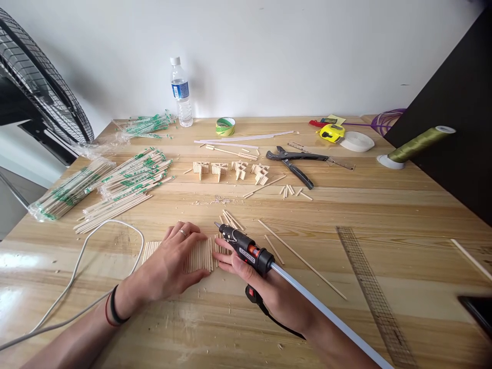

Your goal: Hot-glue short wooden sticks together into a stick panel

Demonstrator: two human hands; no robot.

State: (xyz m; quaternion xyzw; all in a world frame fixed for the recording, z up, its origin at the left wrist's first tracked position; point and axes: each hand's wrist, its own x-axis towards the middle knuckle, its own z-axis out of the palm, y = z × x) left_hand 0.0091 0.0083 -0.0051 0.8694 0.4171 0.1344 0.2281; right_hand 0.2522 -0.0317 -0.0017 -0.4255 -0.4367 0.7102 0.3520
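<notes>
A row of short wooden sticks (200,255) lies side by side on the wooden table. My left hand (169,259) arches over the row, with thumb and fingers closed around the sticks' two ends. In my right hand (253,279) is a black hot glue gun (246,247), its nozzle pointing up and left and a long translucent glue stick (326,311) running out of its back. The right fingers stretch out below the gun and reach the sticks at the row's right end. Several loose sticks (232,219) lie just beyond the nozzle.
Four-armed small stick assemblies stand farther back, such as one stick block (201,168). Black cutters (295,163), a clear ruler (372,292), a tape measure (332,133) and a thread spool (418,146) lie rightward. Bagged sticks (77,187), a white cable (79,266) and a fan (42,77) are left; a bottle (181,95) stands behind.
</notes>
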